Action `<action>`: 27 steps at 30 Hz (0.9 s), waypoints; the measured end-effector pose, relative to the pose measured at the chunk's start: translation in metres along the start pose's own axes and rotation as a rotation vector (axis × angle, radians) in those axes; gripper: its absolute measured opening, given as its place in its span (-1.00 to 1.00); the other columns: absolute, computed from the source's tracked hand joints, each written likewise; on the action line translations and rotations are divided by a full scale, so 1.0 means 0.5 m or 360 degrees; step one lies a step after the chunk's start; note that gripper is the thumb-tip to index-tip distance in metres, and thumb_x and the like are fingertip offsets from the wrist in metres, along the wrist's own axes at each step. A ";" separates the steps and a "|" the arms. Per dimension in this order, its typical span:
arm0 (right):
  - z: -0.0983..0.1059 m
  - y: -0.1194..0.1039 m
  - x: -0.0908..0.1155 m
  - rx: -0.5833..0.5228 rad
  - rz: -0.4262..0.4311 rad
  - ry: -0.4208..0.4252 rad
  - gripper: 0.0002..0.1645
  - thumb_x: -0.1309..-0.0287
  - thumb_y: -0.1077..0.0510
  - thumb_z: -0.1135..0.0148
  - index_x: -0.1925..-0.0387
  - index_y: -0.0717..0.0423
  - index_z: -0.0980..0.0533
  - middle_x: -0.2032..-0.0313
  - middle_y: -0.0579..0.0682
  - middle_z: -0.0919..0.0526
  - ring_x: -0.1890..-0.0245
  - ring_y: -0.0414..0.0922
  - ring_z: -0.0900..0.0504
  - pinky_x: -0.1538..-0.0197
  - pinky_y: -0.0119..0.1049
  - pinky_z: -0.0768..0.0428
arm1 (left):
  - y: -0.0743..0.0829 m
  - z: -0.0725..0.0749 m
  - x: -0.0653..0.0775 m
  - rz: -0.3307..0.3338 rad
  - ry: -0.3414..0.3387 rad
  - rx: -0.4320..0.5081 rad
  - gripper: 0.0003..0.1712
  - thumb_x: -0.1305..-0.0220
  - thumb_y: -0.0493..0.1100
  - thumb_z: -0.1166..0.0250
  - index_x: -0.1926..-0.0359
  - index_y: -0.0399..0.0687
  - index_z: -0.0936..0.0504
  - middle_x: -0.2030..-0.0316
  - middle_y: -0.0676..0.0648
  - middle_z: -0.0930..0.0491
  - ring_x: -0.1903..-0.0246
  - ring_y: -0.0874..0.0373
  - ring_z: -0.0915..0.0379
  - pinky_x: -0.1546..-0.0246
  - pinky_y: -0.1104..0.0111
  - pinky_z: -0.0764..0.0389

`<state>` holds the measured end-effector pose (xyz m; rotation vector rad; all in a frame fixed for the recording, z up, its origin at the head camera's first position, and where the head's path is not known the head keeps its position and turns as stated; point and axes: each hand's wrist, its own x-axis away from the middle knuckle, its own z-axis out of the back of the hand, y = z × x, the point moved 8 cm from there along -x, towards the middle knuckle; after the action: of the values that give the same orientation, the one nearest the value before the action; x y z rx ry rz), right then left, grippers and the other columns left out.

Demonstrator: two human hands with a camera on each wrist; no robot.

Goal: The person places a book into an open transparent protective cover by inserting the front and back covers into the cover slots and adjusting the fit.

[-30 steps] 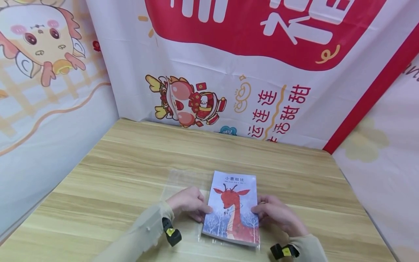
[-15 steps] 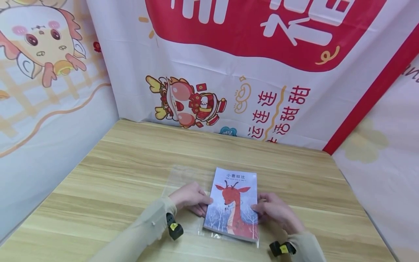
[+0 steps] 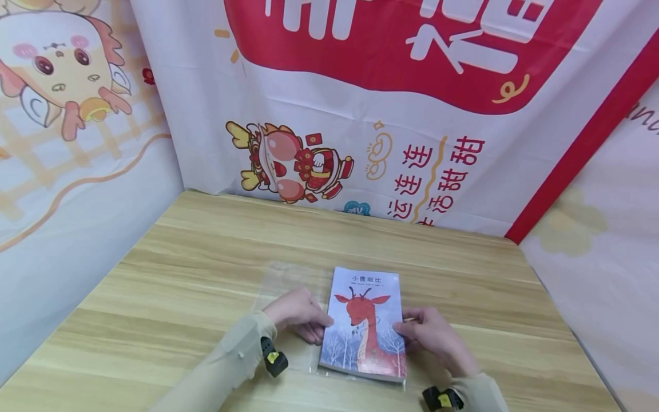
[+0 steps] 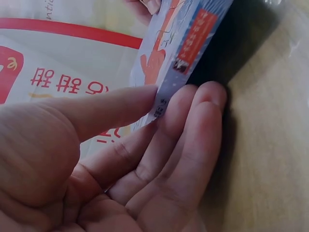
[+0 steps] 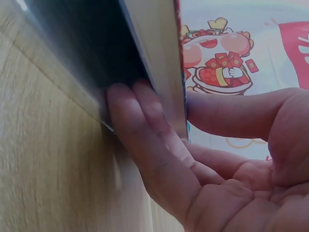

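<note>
A paperback book (image 3: 363, 320) with a red deer on its pale blue cover is held in both hands, cover up. My left hand (image 3: 300, 313) pinches its left edge, the thumb on the cover and the fingers under it. On the other side, my right hand (image 3: 436, 339) grips the right edge the same way. The left wrist view shows the spine (image 4: 186, 53) tilted above the table. Page edges (image 5: 161, 63) show in the right wrist view, over the fingers. Clear plastic (image 3: 280, 280), like a bag, lies left of the book and partly beneath it.
A wood-grain table (image 3: 206, 257) spreads around the hands. Behind it hangs a printed red and white cloth (image 3: 319, 97), and printed cloths stand at the left and right sides. Each wrist wears a black strap (image 3: 274, 357) with a small device.
The book first shifted slightly away from the body, then a little back and left, both hands moving with it. Its grip looks unchanged. The view also drifted slightly.
</note>
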<state>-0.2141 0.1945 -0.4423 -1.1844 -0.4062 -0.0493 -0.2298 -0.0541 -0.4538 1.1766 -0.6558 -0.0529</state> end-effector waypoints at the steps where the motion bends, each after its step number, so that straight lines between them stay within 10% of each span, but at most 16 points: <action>1: 0.000 0.000 0.000 -0.0002 0.0005 0.0005 -0.52 -0.16 0.33 -0.29 -0.10 0.50 -0.47 0.31 0.16 -0.70 0.37 0.02 -0.67 0.26 -0.11 -0.69 | 0.000 0.001 0.000 0.0001 -0.0002 0.0003 -0.84 -0.12 -0.27 -0.45 0.49 -0.31 -0.70 0.58 -0.25 -0.65 0.65 0.08 -0.63 0.56 0.32 -0.69; 27: 0.003 -0.001 -0.001 0.0061 0.0096 0.0044 -0.56 -0.12 0.33 -0.35 -0.03 0.48 -0.53 0.40 0.16 -0.69 0.44 0.02 -0.67 0.32 -0.11 -0.71 | 0.006 0.000 -0.005 -0.0016 -0.0092 -0.0097 -0.88 -0.03 -0.33 -0.49 0.50 -0.31 -0.71 0.56 -0.24 -0.66 0.62 0.09 -0.64 0.54 0.35 -0.69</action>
<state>-0.2152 0.1956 -0.4413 -1.1562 -0.3454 -0.0053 -0.2324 -0.0520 -0.4524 1.1230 -0.6947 -0.1147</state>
